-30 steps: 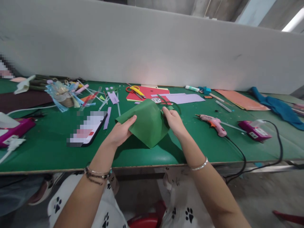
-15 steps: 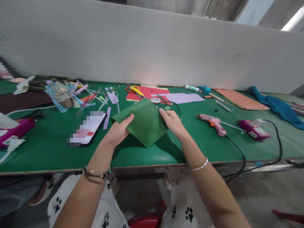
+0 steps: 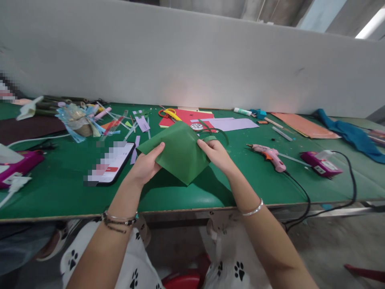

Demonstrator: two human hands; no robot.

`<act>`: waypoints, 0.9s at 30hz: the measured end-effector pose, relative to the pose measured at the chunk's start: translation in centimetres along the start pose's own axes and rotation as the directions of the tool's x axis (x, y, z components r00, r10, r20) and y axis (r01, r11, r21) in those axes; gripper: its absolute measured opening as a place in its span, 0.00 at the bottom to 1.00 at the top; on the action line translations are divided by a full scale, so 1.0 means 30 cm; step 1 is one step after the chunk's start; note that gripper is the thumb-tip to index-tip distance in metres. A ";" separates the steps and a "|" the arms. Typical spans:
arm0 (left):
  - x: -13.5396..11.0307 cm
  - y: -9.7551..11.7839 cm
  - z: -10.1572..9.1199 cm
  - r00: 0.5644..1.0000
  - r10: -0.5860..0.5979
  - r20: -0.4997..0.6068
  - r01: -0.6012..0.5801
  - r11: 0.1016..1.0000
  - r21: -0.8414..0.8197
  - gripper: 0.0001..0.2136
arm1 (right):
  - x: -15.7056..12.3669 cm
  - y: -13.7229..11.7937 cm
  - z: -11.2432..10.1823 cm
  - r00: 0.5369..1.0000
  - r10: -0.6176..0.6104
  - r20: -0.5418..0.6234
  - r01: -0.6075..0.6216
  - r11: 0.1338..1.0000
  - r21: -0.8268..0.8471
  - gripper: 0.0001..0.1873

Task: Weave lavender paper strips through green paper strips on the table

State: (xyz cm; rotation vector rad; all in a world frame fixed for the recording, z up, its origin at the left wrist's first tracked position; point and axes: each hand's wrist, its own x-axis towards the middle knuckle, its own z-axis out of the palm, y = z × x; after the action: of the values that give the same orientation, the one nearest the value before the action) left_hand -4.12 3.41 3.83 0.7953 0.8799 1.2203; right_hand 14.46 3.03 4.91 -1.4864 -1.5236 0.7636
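Observation:
A green paper sheet (image 3: 177,154) is held up over the green table (image 3: 60,188), bowed between both hands. My left hand (image 3: 146,165) pinches its left edge, thumb on top. My right hand (image 3: 217,155) grips its right edge, where a narrow green strip (image 3: 217,132) curls away behind the fingers. Just beyond the sheet lie red paper (image 3: 192,117), orange-and-yellow scissors (image 3: 170,113) and a lilac sheet (image 3: 233,124).
A phone (image 3: 112,162) lies left of my hands. A pink glue gun (image 3: 269,155) with a black cord rests to the right, beside a magenta box (image 3: 321,165). Craft scraps and ribbon (image 3: 78,119) clutter the far left; blue cloth (image 3: 350,134) and orange paper (image 3: 302,125) lie far right.
Both hands have carried the green sheet slightly left and away from me, turning it a little. Nothing else on the table has moved.

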 end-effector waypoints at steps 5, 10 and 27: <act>0.005 0.001 -0.007 1.000 -0.003 0.004 0.003 1.000 -0.001 0.06 | 0.005 0.001 0.003 0.999 0.034 -0.023 -0.033 0.999 0.043 0.22; 0.005 0.008 -0.006 1.000 0.006 -0.023 -0.006 1.000 -0.013 0.06 | 0.010 0.013 0.000 0.999 0.054 0.004 -0.053 0.982 0.181 0.21; 0.001 0.031 0.008 0.994 -0.016 -0.109 0.012 0.999 -0.040 0.10 | 0.014 0.009 -0.017 0.999 0.021 -0.034 -0.019 0.999 0.045 0.21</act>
State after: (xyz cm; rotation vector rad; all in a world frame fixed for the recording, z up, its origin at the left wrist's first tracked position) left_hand -4.31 3.58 4.76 0.6955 0.9460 1.2741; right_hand 15.06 3.40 4.96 -1.4769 -1.4589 0.7750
